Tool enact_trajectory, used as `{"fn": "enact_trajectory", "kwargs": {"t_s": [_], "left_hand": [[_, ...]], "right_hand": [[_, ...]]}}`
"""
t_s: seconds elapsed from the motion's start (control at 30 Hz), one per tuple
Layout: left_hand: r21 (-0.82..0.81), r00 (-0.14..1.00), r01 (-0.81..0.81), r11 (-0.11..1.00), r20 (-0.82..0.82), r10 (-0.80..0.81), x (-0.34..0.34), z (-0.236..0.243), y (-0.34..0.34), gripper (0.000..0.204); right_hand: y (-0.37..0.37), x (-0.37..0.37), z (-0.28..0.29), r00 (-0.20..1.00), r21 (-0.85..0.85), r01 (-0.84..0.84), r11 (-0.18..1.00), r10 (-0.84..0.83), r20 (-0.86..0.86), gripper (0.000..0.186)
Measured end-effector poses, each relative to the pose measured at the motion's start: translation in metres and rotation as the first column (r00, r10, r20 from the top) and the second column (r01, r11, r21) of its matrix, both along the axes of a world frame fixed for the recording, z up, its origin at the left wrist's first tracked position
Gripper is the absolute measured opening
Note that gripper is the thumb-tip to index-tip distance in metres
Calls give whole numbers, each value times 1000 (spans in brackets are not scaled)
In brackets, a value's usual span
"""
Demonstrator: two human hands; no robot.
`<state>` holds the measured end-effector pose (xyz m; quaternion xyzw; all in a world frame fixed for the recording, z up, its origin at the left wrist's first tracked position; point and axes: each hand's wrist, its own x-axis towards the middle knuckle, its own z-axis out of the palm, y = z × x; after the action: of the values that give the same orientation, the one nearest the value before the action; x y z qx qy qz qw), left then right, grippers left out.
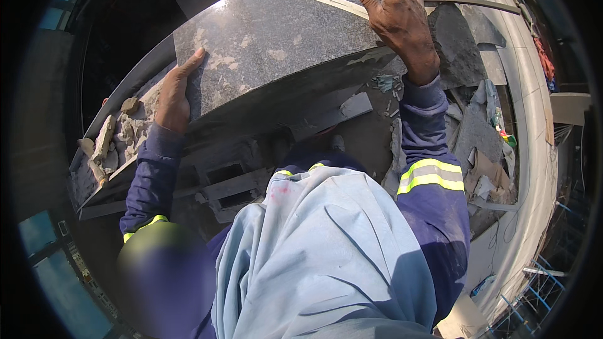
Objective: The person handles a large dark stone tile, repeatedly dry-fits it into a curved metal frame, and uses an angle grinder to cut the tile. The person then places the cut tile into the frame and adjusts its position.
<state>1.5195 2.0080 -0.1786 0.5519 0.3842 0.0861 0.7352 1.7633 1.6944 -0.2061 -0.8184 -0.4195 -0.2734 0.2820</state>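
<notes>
A large dark grey polished stone slab (276, 44) lies in front of me, with pale mortar smears on its top. My left hand (174, 95) lies flat on the slab's near left corner, fingers pointing up along its left edge. My right hand (396, 16) presses on the slab's right end, fingers spread over the edge. Both hands hold the slab from either side. My dark blue sleeves with yellow reflective bands come up from below.
Broken mortar and rubble (119, 135) lie on the ledge left of the slab. Hollow concrete blocks (232, 182) sit beneath it. Stone offcuts and scraps (477, 132) cover the floor at right, beside a curved pale wall (534, 88). A pale cloth (320, 257) hangs over my front.
</notes>
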Motion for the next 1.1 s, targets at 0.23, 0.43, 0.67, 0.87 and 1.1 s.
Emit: {"fn": "enact_trajectory", "kwargs": {"t_s": [0.23,0.43,0.67,0.87,1.1], "left_hand": [[109,993,74,991,80,-83,-80,-2,22,46],[-39,995,-52,998,80,55,-110,-5,21,42],[-87,992,54,995,114,-44,-139,-17,39,52],[-63,963,33,997,268,-15,-134,-39,66,63],[-30,949,-173,984,263,175,-120,-76,85,37]], "right_hand": [[48,-85,-9,995,-451,46,891,-83,-62,65],[44,-99,-23,998,-497,19,867,-48,-46,63],[46,-121,-31,999,-495,-39,868,48,5,59],[51,-139,-43,998,-485,-59,873,51,-29,59],[59,-160,-47,994,-476,-52,878,91,61,52]]}}
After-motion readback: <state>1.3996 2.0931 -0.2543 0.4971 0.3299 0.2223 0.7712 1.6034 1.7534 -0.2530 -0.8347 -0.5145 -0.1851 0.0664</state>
